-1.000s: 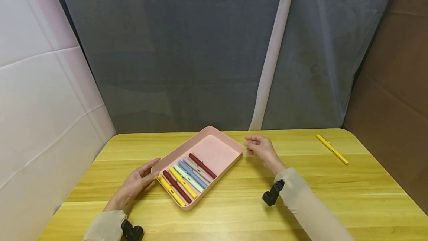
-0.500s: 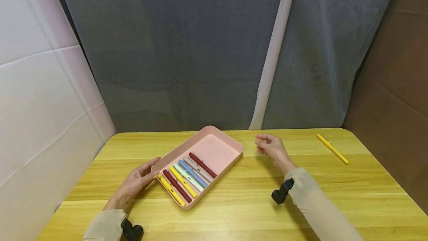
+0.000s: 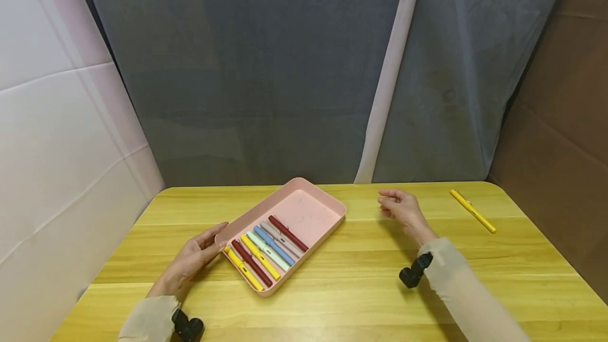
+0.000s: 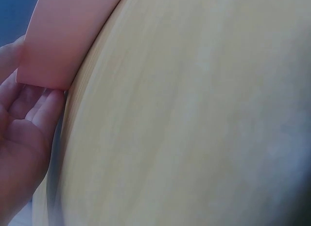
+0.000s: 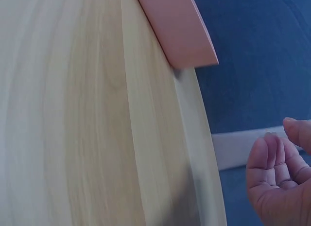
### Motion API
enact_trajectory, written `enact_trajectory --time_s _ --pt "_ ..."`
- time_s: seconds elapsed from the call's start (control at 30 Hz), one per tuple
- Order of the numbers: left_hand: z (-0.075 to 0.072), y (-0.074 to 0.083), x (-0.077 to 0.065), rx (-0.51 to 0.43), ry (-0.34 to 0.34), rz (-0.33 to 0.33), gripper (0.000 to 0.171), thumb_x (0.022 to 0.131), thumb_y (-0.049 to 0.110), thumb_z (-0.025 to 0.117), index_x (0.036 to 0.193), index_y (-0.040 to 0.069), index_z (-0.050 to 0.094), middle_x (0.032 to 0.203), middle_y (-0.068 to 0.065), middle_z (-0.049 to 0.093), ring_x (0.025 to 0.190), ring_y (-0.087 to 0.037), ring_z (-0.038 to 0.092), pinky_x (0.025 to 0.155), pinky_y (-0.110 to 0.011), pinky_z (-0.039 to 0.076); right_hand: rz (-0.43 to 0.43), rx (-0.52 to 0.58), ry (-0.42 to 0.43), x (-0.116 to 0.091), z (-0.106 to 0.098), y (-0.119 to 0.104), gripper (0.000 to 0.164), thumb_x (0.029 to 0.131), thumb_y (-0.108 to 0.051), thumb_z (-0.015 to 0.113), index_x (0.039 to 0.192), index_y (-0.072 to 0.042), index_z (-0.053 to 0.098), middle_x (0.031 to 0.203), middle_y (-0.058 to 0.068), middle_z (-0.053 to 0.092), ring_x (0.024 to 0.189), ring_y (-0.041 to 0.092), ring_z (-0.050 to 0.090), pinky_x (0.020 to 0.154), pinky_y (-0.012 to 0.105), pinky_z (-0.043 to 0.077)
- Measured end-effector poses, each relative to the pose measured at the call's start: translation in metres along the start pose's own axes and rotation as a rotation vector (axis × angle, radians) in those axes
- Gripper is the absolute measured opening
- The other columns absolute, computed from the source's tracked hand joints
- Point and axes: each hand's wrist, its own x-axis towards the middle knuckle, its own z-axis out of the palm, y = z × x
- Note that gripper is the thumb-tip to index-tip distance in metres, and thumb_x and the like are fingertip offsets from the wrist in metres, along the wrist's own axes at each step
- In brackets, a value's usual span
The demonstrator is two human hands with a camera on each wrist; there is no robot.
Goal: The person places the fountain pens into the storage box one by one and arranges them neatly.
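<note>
A shallow pink tray (image 3: 309,207) lies at an angle on the wooden table. Capped pens fill its near left part in a row: yellow (image 3: 243,268), dark red, yellow, mint green (image 3: 268,249), blue, greyish pink and dark red (image 3: 288,233). My left hand (image 3: 190,260) holds the tray's left corner, fingers and thumb about the wall; the left wrist view shows the corner (image 4: 63,41) between them. To the right of the tray, my right hand (image 3: 404,211) hovers with loosely bent fingers and nothing in them. Farther right, another yellow pen (image 3: 472,211) lies on the table.
The wooden table (image 3: 351,300) ends at a dark grey curtain (image 3: 285,78) with a pale strip (image 3: 387,83). A white panel (image 3: 62,120) stands at the left and a brown one (image 3: 560,88) at the right.
My right hand has moved rightward, away from the tray's right corner and toward the lone yellow pen. My left hand, the tray and the pens have stayed in place.
</note>
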Motion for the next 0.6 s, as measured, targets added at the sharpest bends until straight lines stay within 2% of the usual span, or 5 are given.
enact_trajectory --time_s 0.1,0.27,0.6 --pt "0.0 0.001 0.0 -0.003 0.006 -0.022 0.063 0.095 0.014 0.055 0.147 -0.003 0.024 0.146 -0.028 0.029 0.103 0.008 0.049 0.083 -0.012 0.044 -0.002 -0.013 0.01 0.0 -0.009 0.001 0.041 0.092 -0.01 0.06 0.127 0.01 0.05 0.077 -0.005 0.061 0.071 0.008 0.059 0.069 0.023 0.053" --pt "0.0 0.001 0.001 -0.011 0.018 -0.055 0.064 0.095 0.016 0.056 0.148 0.0 0.024 0.15 -0.026 0.025 0.103 0.009 0.047 0.084 -0.011 0.042 -0.001 -0.005 0.022 -0.001 -0.025 0.003 0.044 0.092 -0.01 0.06 0.127 0.011 0.047 0.077 -0.006 0.062 0.07 0.007 0.059 0.068 0.023 0.053" --pt "0.001 -0.002 -0.001 -0.014 0.006 -0.03 0.063 0.095 0.013 0.056 0.147 -0.003 0.024 0.146 -0.023 0.031 0.103 0.008 0.049 0.084 -0.012 0.044 -0.007 0.01 0.038 -0.005 -0.052 0.005 0.04 0.092 -0.011 0.06 0.124 0.01 0.05 0.071 -0.014 0.06 0.069 0.005 0.06 0.067 0.022 0.053"
